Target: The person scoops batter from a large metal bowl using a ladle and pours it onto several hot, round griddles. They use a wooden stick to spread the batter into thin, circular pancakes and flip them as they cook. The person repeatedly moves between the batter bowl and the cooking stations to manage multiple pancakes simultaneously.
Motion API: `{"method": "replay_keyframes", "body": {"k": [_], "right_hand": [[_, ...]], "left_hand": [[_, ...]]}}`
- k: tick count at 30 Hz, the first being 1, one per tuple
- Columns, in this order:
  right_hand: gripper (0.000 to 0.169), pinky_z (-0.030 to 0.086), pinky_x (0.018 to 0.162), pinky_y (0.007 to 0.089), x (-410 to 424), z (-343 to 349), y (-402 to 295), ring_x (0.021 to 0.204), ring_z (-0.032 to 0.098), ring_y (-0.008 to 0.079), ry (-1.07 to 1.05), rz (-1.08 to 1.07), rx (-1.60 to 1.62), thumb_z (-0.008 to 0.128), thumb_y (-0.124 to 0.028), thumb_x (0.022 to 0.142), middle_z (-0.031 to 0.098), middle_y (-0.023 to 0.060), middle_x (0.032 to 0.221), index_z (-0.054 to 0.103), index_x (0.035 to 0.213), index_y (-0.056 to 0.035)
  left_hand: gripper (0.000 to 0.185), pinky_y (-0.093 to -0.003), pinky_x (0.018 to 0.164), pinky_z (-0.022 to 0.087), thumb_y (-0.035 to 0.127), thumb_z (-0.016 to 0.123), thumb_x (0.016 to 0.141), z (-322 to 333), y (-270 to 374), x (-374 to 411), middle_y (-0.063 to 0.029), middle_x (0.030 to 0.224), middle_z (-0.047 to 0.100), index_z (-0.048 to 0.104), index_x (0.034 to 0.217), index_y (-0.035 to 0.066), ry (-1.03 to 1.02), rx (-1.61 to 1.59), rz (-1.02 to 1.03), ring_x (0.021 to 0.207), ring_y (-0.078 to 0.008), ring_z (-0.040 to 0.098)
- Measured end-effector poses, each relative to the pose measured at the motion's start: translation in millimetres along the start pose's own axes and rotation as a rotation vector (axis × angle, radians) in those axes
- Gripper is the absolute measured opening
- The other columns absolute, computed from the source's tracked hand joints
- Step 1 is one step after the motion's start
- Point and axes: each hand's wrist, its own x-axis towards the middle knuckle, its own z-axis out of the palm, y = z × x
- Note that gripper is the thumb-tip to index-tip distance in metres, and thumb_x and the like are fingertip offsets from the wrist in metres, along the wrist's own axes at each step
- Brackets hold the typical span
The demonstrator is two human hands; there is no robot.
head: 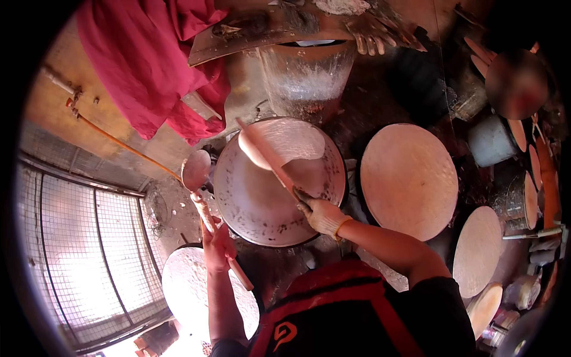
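Before me sits a large round metal pan (263, 214) with pale batter or wet dough (299, 138) spread over its far part. My right hand (323, 216), in a pale work glove, grips a long flat wooden paddle (267, 151) that slants across the pan and over the pale mass. On the left, my bare left hand (218, 245) is closed around the handle of a ladle (196, 170); its round bowl stands just off the pan's left rim. Whether the paddle touches the pan's surface cannot be told.
A round tan griddle or disc (409, 180) lies to the right, with several smaller discs beyond. A bright round pan (183, 272) is at lower left. Beyond the pan stand a large bucket (308, 73) and a board (250, 40); red cloth (147, 67) hangs at upper left. Another person's hand (370, 35) rests above.
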Motion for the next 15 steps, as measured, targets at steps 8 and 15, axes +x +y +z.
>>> {"method": "replay_keyframes", "body": {"k": [8, 15], "right_hand": [[0.045, 0.048, 0.082, 0.0393, -13.0, -27.9, 38.9, 0.101, 0.059, 0.0355, -0.044, -0.094, 0.216, 0.044, -0.035, 0.095, 0.057, 0.0132, 0.120, 0.039, 0.138, -0.0253], [0.044, 0.048, 0.082, 0.0401, 26.4, -91.4, 42.7, 0.095, 0.060, 0.0362, -0.333, -0.038, -0.033, 0.041, -0.041, 0.095, 0.062, 0.0194, 0.106, 0.040, 0.137, -0.0285]], "left_hand": [[0.017, -0.0226, 0.026, 0.028, 0.006, 0.046, 0.093, 25.7, -8.6, -27.9, 0.0006, 0.056, 0.038, 0.039, 0.107, 0.014, 0.338, 0.013, 0.286, 0.032, -0.0074, 0.032], [0.018, -0.0214, 0.029, 0.028, 0.009, 0.051, 0.091, 35.3, -39.8, -43.4, 0.0020, 0.060, 0.038, 0.040, 0.105, 0.015, 0.537, -0.086, 0.301, 0.036, -0.0062, 0.031]]}}
